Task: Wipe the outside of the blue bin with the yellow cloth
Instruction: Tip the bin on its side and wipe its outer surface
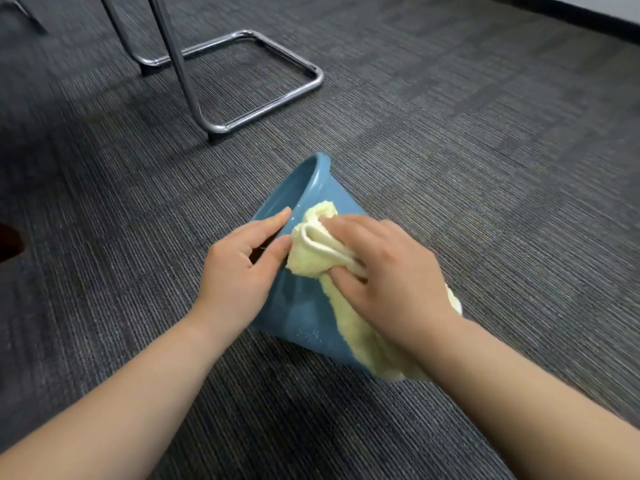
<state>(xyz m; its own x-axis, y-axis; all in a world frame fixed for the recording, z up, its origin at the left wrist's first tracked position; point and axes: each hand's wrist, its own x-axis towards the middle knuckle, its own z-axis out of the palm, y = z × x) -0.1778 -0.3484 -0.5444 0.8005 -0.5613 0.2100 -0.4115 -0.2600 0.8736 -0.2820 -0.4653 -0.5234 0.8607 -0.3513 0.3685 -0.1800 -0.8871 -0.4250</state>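
My left hand pinches the rim of the blue bin, which lies tipped on its side in the middle of the carpet. My right hand, fingers curled, grips the bunched yellow cloth against the bin's outer wall.

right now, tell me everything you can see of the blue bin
The bin is blue, smooth, plastic-looking, round and tapered, with a rolled rim. It lies tipped on its side on grey carpet, mouth facing away. The left hand holds its rim; the right hand presses a yellow cloth on its outer wall.
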